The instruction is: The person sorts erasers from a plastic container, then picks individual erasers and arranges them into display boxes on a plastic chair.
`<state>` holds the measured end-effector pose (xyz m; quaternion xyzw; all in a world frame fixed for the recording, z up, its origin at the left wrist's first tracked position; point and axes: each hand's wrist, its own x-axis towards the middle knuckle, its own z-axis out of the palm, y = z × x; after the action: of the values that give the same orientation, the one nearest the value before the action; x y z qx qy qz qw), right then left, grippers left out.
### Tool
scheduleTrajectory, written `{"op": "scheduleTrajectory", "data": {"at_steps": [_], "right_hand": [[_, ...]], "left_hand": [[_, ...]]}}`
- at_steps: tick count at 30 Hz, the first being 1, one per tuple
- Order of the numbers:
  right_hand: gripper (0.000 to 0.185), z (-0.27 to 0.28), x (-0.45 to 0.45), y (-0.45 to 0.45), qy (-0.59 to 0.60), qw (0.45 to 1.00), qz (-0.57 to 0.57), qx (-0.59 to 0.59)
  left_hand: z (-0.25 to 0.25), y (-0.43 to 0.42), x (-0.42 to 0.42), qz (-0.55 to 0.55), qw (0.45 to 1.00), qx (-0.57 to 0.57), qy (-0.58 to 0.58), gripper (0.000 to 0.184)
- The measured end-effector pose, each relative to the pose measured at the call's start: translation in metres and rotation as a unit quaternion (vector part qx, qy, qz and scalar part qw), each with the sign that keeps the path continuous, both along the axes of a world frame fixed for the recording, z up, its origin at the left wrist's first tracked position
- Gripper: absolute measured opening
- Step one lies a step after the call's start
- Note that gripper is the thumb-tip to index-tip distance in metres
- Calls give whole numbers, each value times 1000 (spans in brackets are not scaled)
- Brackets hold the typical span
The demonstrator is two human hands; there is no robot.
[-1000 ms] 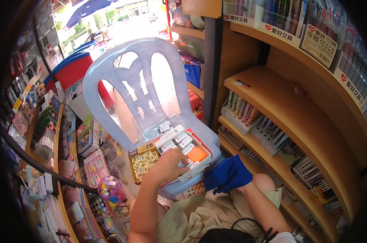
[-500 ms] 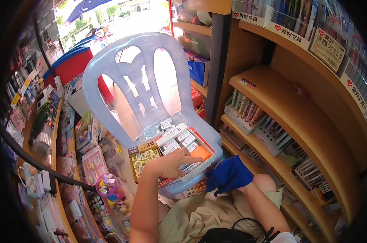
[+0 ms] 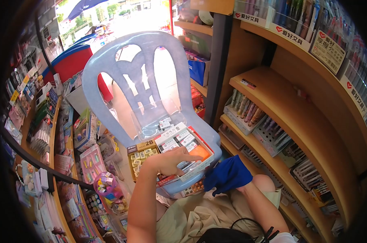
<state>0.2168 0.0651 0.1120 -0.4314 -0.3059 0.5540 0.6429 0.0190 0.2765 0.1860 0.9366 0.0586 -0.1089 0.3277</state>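
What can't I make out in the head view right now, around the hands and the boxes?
- Head view: whether the left hand grips anything in the white box; its own fingers hide that.
- Head view: the fingers of the right hand, covered by the blue cloth.
- Head view: the orange thing's full shape, partly behind a finger.
- Head view: fine print on the small packs, too small.
- Head view: the black thing, cut off by the bottom edge.
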Motion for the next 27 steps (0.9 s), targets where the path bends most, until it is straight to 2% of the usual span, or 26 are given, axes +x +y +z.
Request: {"op": "scheduleTrajectory", "data": {"at_steps": [4,7,11,14,19,22,25,27], "right_hand": [[43,-14,1,0,79,995,-59,-30],[19,-18,-1,-2,-11,999,-39,5],[18,-16,-3,-2,-11,999,-46,-6],[18,-16,-4,-2,-7,999,-50,-20],[19,-16,2,0,0,1000,-21,-14],[17,-20,2,-1,0,999,-43,-11],[31,-15,1,1,85,996,-21,-25],[39,-5,2,4,-67,996,42,34]], "left_hand": [[-11,0,1,19,1000,17,-16,80],[-4,-7,1,44,999,4,-9,82],[-5,-8,0,36,999,-11,-17,86],[2,-15,9,24,998,54,36,88],[-5,-15,12,49,998,37,-13,83],[3,-17,11,73,996,14,-39,79],[9,-18,7,108,989,-3,-98,75],[10,-21,6,140,980,-34,-139,74]]}}
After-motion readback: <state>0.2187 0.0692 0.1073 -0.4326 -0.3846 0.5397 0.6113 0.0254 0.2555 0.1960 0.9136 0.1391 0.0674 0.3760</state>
